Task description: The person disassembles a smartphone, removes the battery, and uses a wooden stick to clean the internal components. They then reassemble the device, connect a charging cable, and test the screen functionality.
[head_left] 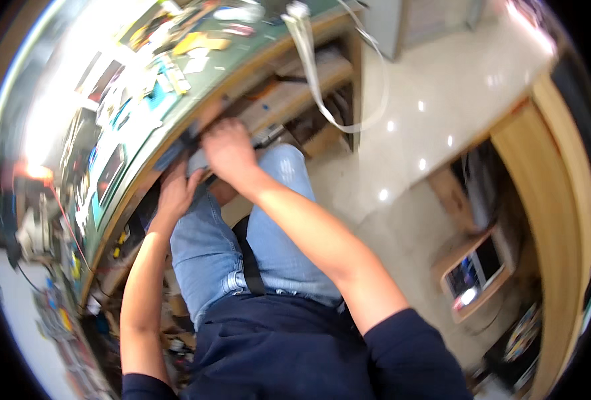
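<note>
Both my hands reach to the open shelf under the front edge of the workbench, just above my knees. My left hand [175, 190] is at the bench edge with its thumb apart; its fingertips are hidden. My right hand [229, 148] is a little farther and to the right, back up, with its fingers bent down and smeared by motion. Between the hands shows a small greyish thing [198, 161], too blurred to name. What either hand grips, if anything, does not show.
The green-topped workbench [195, 93] carries scattered tools, parts and a dark phone-like slab [112, 172]. A white cable [322, 107] hangs in a loop from its right end. On the right stand a wooden table edge [542, 173] and an open box [495, 277] with shiny flat devices.
</note>
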